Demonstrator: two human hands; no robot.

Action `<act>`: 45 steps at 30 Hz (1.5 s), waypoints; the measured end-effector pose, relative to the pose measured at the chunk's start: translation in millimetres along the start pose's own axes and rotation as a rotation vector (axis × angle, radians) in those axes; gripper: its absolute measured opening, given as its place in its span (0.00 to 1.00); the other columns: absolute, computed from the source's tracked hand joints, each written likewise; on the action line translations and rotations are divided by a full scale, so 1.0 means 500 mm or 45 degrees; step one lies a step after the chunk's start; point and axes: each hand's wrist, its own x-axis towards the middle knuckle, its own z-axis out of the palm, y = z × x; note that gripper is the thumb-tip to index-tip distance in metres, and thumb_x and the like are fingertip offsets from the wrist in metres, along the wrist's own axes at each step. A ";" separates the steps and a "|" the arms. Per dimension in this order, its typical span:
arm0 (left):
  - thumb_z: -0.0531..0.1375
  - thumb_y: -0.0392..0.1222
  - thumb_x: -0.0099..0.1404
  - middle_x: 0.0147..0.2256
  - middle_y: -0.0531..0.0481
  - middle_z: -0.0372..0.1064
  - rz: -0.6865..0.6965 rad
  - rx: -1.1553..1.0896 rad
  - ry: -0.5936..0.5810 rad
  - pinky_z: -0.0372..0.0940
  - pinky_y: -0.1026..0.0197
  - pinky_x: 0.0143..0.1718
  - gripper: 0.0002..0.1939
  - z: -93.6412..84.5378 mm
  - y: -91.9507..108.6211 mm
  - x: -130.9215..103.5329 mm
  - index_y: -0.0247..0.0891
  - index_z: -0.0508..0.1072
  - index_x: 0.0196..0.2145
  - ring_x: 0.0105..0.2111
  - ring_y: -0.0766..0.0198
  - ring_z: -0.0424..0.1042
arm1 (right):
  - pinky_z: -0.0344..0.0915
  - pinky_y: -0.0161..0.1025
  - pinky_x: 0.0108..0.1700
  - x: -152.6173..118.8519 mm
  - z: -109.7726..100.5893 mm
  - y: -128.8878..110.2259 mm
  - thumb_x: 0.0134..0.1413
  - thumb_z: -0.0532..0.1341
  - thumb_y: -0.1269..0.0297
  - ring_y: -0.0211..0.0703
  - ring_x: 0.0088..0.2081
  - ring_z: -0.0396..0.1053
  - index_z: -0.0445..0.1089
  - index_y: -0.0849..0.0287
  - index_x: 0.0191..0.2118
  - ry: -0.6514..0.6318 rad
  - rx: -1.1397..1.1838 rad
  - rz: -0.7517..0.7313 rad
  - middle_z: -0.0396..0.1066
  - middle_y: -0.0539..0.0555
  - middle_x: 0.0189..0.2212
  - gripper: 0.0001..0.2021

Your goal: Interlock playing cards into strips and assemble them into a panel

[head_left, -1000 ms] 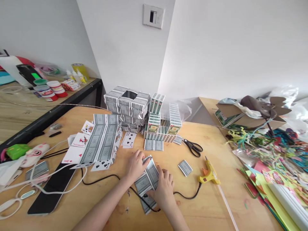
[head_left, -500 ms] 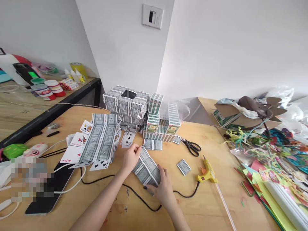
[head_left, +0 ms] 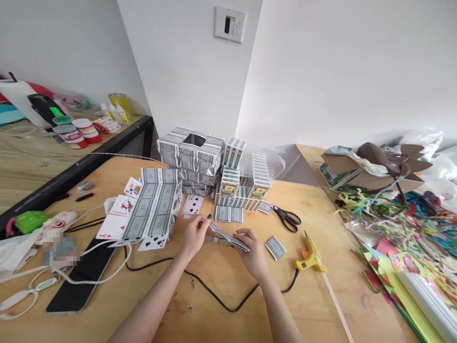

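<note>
Between my hands is a piece of joined playing cards (head_left: 223,234), grey-patterned backs showing, now seen almost edge-on. My left hand (head_left: 194,233) pinches its left end between thumb and fingers. At the right end, my right hand (head_left: 253,248) is closed around it. To the left stands a long folded structure of playing cards (head_left: 153,205), with loose face-up cards beside and under it. Behind is a stacked block made of cards (head_left: 193,155) with a square opening on top. Two joined cards (head_left: 229,214) lie just beyond my hands, and another card piece (head_left: 275,248) lies to the right.
Green card boxes (head_left: 237,183) are stacked at the back. Black scissors (head_left: 287,218) and a yellow glue gun (head_left: 310,257) lie on the right, its black cable (head_left: 228,309) crossing before me. A phone (head_left: 80,281) lies left; craft scraps (head_left: 403,257) crowd the far right.
The card piece has been tilted from showing its broad patterned face to nearly edge-on. My right hand has moved up and slightly right with it; my left hand keeps its pinch.
</note>
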 end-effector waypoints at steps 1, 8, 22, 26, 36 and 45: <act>0.52 0.47 0.59 0.28 0.51 0.60 0.027 0.051 -0.051 0.61 0.62 0.32 0.13 -0.004 -0.005 -0.007 0.37 0.68 0.24 0.29 0.65 0.63 | 0.68 0.40 0.38 -0.001 0.001 0.008 0.49 0.57 0.69 0.42 0.35 0.69 0.73 0.55 0.35 0.026 0.005 0.012 0.66 0.56 0.38 0.09; 0.57 0.40 0.55 0.39 0.48 0.63 0.226 0.032 -0.436 0.59 0.55 0.47 0.07 -0.028 -0.032 -0.048 0.39 0.67 0.34 0.44 0.60 0.63 | 0.66 0.43 0.42 -0.011 -0.006 0.034 0.43 0.62 0.64 0.47 0.41 0.68 0.72 0.58 0.37 0.142 0.083 0.141 0.68 0.57 0.39 0.12; 0.53 0.34 0.56 0.37 0.50 0.63 0.018 0.023 -0.223 0.62 0.60 0.40 0.12 0.016 -0.044 -0.058 0.39 0.56 0.39 0.37 0.65 0.66 | 0.63 0.44 0.42 -0.014 0.042 0.036 0.50 0.53 0.66 0.44 0.40 0.65 0.64 0.59 0.40 0.302 0.218 0.182 0.66 0.56 0.37 0.10; 0.51 0.34 0.58 0.39 0.48 0.62 0.084 0.044 -0.212 0.62 0.58 0.42 0.12 0.024 -0.047 -0.051 0.39 0.54 0.40 0.40 0.64 0.65 | 0.63 0.42 0.39 -0.003 0.046 0.033 0.50 0.52 0.68 0.43 0.38 0.65 0.62 0.59 0.39 0.383 0.222 0.197 0.65 0.55 0.35 0.09; 0.50 0.33 0.59 0.44 0.44 0.61 0.148 0.087 -0.197 0.61 0.55 0.46 0.16 0.018 -0.060 -0.041 0.39 0.55 0.46 0.44 0.62 0.64 | 0.59 0.47 0.48 -0.011 0.049 0.049 0.51 0.49 0.70 0.43 0.43 0.62 0.58 0.58 0.44 0.385 0.220 0.236 0.63 0.56 0.40 0.13; 0.49 0.38 0.61 0.44 0.48 0.68 0.237 0.095 -0.222 0.61 0.56 0.48 0.14 -0.014 -0.047 -0.037 0.42 0.68 0.43 0.45 0.62 0.67 | 0.61 0.45 0.47 -0.022 0.037 0.058 0.52 0.50 0.67 0.45 0.44 0.64 0.64 0.59 0.44 0.405 0.082 0.214 0.66 0.58 0.41 0.14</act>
